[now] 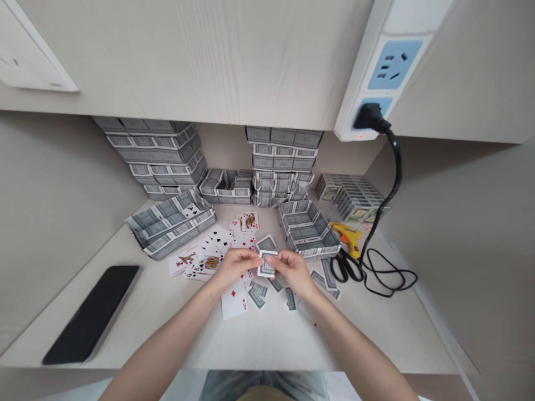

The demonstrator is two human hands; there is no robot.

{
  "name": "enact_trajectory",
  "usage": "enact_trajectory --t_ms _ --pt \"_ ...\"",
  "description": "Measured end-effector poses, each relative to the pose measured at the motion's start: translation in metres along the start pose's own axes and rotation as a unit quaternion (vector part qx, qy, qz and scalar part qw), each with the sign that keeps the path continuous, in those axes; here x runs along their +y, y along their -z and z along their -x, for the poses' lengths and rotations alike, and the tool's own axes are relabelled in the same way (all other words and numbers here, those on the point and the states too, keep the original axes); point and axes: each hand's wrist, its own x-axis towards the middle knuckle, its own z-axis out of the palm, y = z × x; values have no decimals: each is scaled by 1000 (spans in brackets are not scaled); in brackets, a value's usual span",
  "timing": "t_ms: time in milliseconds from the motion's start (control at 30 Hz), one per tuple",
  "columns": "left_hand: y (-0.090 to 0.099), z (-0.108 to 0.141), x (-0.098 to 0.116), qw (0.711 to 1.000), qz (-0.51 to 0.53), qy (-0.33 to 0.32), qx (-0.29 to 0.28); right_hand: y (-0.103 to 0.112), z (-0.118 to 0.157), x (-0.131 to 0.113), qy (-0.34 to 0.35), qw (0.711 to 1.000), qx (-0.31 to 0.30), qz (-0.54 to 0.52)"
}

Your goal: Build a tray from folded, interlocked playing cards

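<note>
Between my hands, at the centre, is a small playing card (267,264) with its grey patterned back showing. My left hand (238,265) pinches its left edge, and my right hand (292,270) holds its right side. Face-up cards (211,262) spread out beyond and left of my left hand. An ace of diamonds (234,301) lies below that hand. Small folded grey-backed cards (257,294) are scattered under and around my hands. An open tray made of cards (309,229) stands behind my right hand, and another card tray (172,223) is at the left.
Stacks of card-built boxes (161,147) (284,161) rise at the back. A black phone (92,314) lies front left. At the right are black scissors (346,266), a yellow glue gun (348,236) and a cable (396,167) from a power strip (378,72).
</note>
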Motion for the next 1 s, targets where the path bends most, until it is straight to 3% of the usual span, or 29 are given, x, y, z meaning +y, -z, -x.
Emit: enact_trajectory --t_ms 267,467,800,900,1000 --pt "-1 0 0 1000 4 -5 -9 1 0 -3 -1 1000 16 9" --pt "-3 0 2 998 59 10 -37 -2 5 -9 -14 999 -20 45" --pt "-9 2 0 995 87 33 -39 -5 13 1 68 987 23 141" --pt "-7 1 1 996 80 23 -34 -4 14 -2 72 983 -3 170" --pt "-4 1 3 998 61 4 -13 -4 13 -2 31 986 -74 150"
